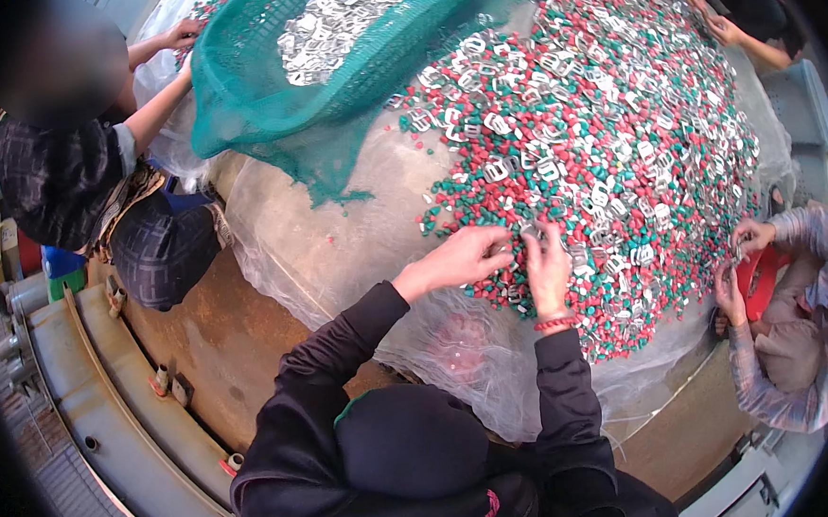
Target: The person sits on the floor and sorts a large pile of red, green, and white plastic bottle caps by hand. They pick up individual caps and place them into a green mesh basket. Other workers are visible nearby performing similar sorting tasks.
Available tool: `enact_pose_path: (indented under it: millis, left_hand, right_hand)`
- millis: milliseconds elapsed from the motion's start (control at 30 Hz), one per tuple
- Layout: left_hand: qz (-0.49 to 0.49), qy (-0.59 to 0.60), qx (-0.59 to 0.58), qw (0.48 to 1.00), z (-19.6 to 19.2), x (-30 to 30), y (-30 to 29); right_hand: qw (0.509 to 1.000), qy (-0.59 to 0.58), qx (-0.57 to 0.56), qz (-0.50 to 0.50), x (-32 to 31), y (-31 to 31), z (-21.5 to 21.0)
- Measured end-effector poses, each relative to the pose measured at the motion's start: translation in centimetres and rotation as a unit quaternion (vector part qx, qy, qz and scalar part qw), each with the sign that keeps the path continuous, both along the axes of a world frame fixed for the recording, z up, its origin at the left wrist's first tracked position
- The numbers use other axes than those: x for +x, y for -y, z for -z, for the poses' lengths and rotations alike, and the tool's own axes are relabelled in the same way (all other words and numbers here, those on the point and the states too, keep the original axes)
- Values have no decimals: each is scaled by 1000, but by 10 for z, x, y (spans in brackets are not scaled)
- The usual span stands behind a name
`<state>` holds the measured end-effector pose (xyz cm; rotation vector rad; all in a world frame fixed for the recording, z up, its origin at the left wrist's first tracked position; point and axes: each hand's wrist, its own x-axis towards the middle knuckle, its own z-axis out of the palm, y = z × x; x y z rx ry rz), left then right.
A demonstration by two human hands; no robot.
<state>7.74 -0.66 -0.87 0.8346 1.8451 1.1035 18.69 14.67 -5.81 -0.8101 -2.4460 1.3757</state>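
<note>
My left hand (466, 257) is closed over the near edge of a wide heap of small red, green and white pellets (500, 189). Its fingertips curl together, and what they hold, if anything, I cannot make out. Just beside it my right hand (550, 274), with a red bead bracelet at the wrist, pinches a small silvery metal piece (527, 232). Many flat silver metal buckles (496, 169) with slots lie scattered through the pellets.
A green mesh-lined basket (224, 104) at the far left holds a pile of silver buckles (325, 36). Clear plastic sheeting (291, 257) lies under the heap. Other people's hands work at the far left, far right and right (752, 236). Metal pipework (110, 400) stands at left.
</note>
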Motion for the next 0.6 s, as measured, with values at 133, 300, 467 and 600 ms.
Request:
enact_pose_path:
  millis: [133,300,467,600]
  left_hand:
    - [-157,365,242,885,-16,-40,8]
    - [-154,213,96,960,-13,-75,-2]
    - [-49,-287,-72,954,17,-79,-28]
    - [-58,-306,-119,943,29,-75,-38]
  right_hand:
    - [879,-83,-448,138,18,-12,-19]
    - [678,-170,-713,58,47,-30,-57]
    - [651,-178,-734,-76,42,-47,-52]
    - [700,-112,-706,0,37,-47,-49]
